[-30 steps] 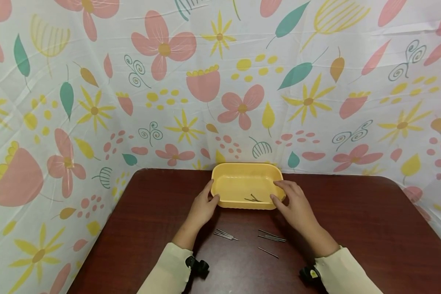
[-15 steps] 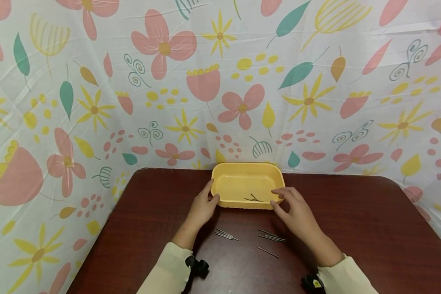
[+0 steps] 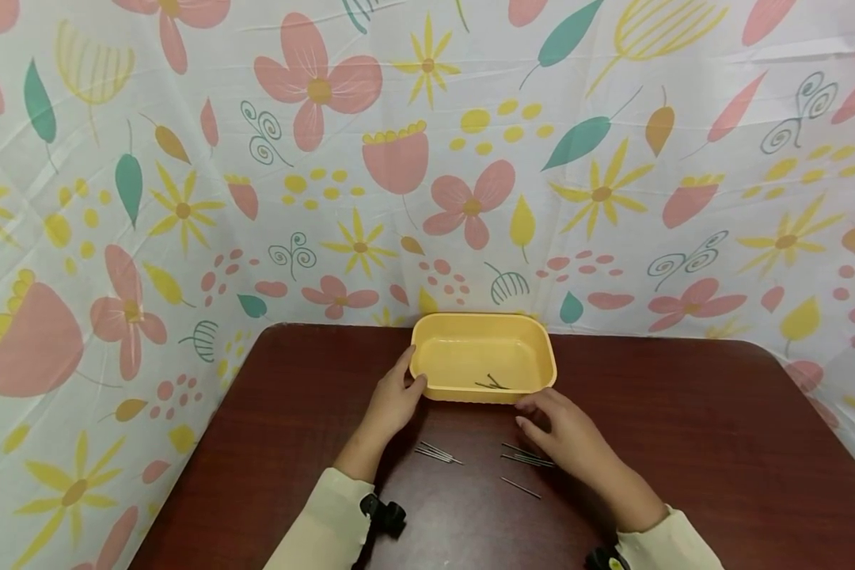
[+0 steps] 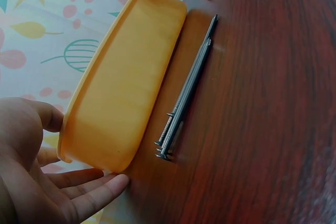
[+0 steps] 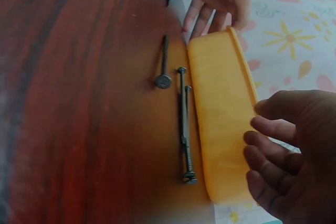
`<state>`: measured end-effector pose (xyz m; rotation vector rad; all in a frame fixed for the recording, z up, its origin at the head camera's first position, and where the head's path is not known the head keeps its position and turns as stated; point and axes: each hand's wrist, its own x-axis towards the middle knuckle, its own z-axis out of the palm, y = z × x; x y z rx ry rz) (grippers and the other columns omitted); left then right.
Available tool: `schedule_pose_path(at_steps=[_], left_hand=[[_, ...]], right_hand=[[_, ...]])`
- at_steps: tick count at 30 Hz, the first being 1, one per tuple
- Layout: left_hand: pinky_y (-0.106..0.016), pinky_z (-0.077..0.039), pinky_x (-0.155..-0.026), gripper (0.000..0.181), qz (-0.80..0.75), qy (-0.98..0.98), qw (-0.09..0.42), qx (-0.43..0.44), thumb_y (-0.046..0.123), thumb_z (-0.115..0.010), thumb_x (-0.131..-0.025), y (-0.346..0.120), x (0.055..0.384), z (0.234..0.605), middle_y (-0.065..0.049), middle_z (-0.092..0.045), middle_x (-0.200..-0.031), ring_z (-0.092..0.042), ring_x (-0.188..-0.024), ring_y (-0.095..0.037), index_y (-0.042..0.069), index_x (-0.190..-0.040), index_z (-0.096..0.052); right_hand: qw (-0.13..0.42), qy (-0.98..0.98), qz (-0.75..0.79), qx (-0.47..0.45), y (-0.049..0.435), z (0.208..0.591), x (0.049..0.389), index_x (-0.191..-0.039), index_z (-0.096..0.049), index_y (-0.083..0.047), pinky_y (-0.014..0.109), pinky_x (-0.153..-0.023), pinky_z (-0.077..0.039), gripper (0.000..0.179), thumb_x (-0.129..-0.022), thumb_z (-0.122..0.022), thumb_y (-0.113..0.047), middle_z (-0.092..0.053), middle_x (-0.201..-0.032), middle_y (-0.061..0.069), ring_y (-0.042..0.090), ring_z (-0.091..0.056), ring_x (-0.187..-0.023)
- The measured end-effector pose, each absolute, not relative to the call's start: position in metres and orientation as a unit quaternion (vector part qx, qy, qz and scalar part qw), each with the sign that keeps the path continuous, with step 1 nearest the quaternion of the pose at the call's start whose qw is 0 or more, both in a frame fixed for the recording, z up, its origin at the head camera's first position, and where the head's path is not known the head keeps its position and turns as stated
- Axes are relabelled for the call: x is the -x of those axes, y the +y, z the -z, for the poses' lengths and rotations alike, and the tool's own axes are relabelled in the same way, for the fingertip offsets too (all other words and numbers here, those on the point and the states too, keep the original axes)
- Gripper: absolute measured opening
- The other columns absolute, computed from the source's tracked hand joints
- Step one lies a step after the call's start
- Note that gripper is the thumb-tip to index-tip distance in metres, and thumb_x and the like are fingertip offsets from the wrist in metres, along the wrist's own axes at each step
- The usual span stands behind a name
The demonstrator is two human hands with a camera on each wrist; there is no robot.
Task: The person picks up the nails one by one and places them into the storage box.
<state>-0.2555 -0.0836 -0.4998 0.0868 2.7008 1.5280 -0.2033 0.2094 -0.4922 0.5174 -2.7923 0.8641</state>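
Observation:
A shallow yellow plastic tray [image 3: 495, 397] stands at the back of the table with a few dark nails [image 3: 493, 383] inside. My left hand [image 3: 392, 405] holds its left end, thumb at the near corner and a finger along the side. My right hand [image 3: 566, 435] is just in front of the tray's near right corner, fingers loosely bent, nothing between them. Below it lies a group of nails [image 3: 523, 457], partly overlapped by the hand. One nail [image 3: 520, 488] lies apart, nearer me. Another bundle of nails [image 3: 438, 453] lies before the left hand.
The dark red-brown table [image 3: 313, 364] has its back edge against a white cloth [image 3: 427, 237] printed with flowers and leaves. A black wrist strap with a camera [image 3: 385, 516] sits on the left sleeve.
My right hand has let go of the tray's right end and moved toward me, down in front of the corner. The left hand and the nails stay in place.

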Motion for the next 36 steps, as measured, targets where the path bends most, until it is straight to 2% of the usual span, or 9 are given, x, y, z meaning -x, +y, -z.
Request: schedule_pose_path(at_steps=[3,9,12,17,25,28,32,36], left_hand=[[-0.03,-0.048,-0.063,0.063,-0.492,0.87,0.019,-0.028,0.031,-0.053,-0.102,-0.082,0.256,0.5,-0.013,-0.06,-0.132,-0.059,-0.078,-0.017,0.024,-0.16,-0.031],[-0.029,-0.048,-0.064,0.063,-0.497,0.867,0.021,-0.027,0.031,-0.053,-0.102,-0.082,0.255,0.5,-0.013,-0.057,-0.139,-0.06,-0.083,-0.017,0.024,-0.161,-0.031],[-0.029,-0.047,-0.062,0.063,-0.501,0.865,0.026,-0.024,0.032,-0.053,-0.102,-0.083,0.254,0.501,-0.014,-0.059,-0.133,-0.058,-0.078,-0.016,0.025,-0.161,-0.03],[-0.03,-0.047,-0.059,0.063,-0.508,0.86,0.037,-0.024,0.033,-0.052,-0.103,-0.086,0.253,0.501,-0.013,-0.059,-0.131,-0.057,-0.072,-0.017,0.027,-0.161,-0.027],[-0.03,-0.048,-0.061,0.064,-0.504,0.862,0.036,-0.026,0.033,-0.051,-0.103,-0.085,0.253,0.501,-0.013,-0.056,-0.142,-0.061,-0.081,-0.017,0.026,-0.162,-0.027],[-0.03,-0.048,-0.059,0.064,-0.508,0.86,0.039,-0.025,0.033,-0.051,-0.103,-0.084,0.253,0.501,-0.012,-0.059,-0.135,-0.06,-0.076,-0.017,0.027,-0.162,-0.027],[-0.03,-0.047,-0.057,0.064,-0.51,0.859,0.039,-0.027,0.033,-0.051,-0.103,-0.084,0.254,0.5,-0.011,-0.062,-0.114,-0.057,-0.067,-0.015,0.027,-0.162,-0.027],[-0.03,-0.044,-0.054,0.064,-0.512,0.857,0.037,-0.032,0.032,-0.051,-0.103,-0.084,0.254,0.5,-0.009,-0.06,-0.094,-0.052,-0.06,-0.014,0.026,-0.162,-0.027]], right_hand=[[0.053,-0.939,-0.286,-0.181,0.21,0.494,0.203,-0.101,-0.072,-0.018,0.029,-0.076,-0.052,0.012,-0.09,-0.076,-0.018,-0.064,-0.099,-0.008,0.009,-0.06,-0.087],[0.029,-0.934,-0.288,-0.212,0.209,0.499,0.201,-0.093,-0.068,-0.02,0.023,-0.071,-0.051,0.012,-0.088,-0.077,-0.014,-0.061,-0.09,-0.009,0.005,-0.059,-0.08],[0.021,-0.933,-0.285,-0.221,0.207,0.502,0.2,-0.091,-0.067,-0.019,0.022,-0.069,-0.049,0.013,-0.087,-0.079,-0.015,-0.06,-0.087,-0.008,0.004,-0.058,-0.077],[-0.008,-0.934,-0.283,-0.22,0.205,0.503,0.199,-0.09,-0.067,-0.018,0.022,-0.066,-0.047,0.013,-0.087,-0.079,-0.018,-0.058,-0.086,-0.006,0.005,-0.055,-0.075],[-0.036,-0.939,-0.267,-0.213,0.209,0.5,0.197,-0.092,-0.067,-0.017,0.023,-0.067,-0.045,0.015,-0.087,-0.079,-0.024,-0.057,-0.086,-0.005,0.006,-0.054,-0.076],[-0.05,-0.937,-0.272,-0.215,0.213,0.498,0.198,-0.091,-0.066,-0.017,0.023,-0.067,-0.045,0.016,-0.086,-0.08,-0.024,-0.057,-0.086,-0.005,0.005,-0.053,-0.076],[-0.066,-0.933,-0.275,-0.221,0.217,0.496,0.198,-0.09,-0.065,-0.018,0.023,-0.068,-0.046,0.017,-0.086,-0.08,-0.024,-0.057,-0.086,-0.006,0.003,-0.054,-0.077],[-0.076,-0.934,-0.271,-0.22,0.219,0.496,0.199,-0.089,-0.064,-0.019,0.023,-0.068,-0.045,0.017,-0.086,-0.08,-0.024,-0.058,-0.086,-0.006,0.002,-0.054,-0.076]])
